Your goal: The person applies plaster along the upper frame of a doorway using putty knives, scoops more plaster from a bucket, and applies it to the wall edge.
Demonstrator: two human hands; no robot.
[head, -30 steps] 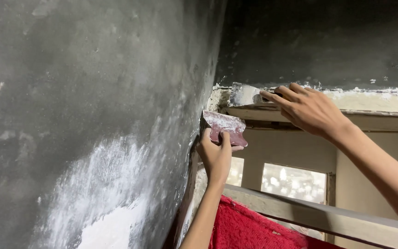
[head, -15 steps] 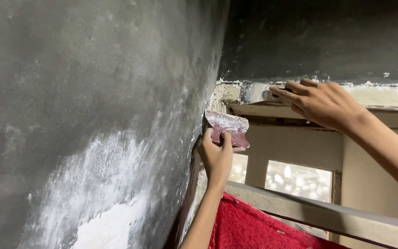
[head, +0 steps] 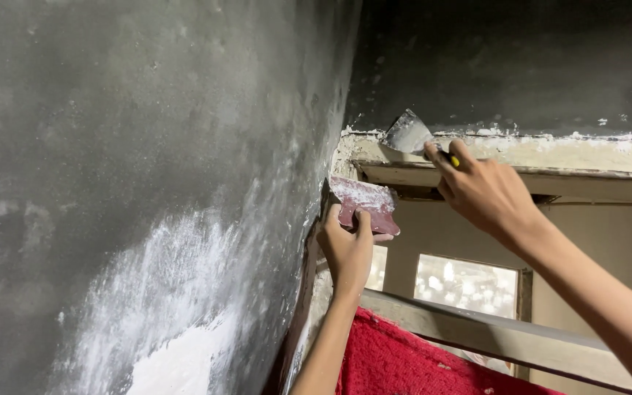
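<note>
Left hand [head: 347, 249]: raised on a near-vertical forearm coming up from the bottom edge, back of hand to camera, fingers curled shut in a grip, thumb up along the front.

Right hand [head: 486, 192]: arm enters from lower right, extended diagonally up-left, wrist roughly straight. Fingers closed in a pinch-type grip, index finger [head: 437, 155] stretched forward, knuckles up.

Right sits higher than left, hands near each other, not touching.
</note>
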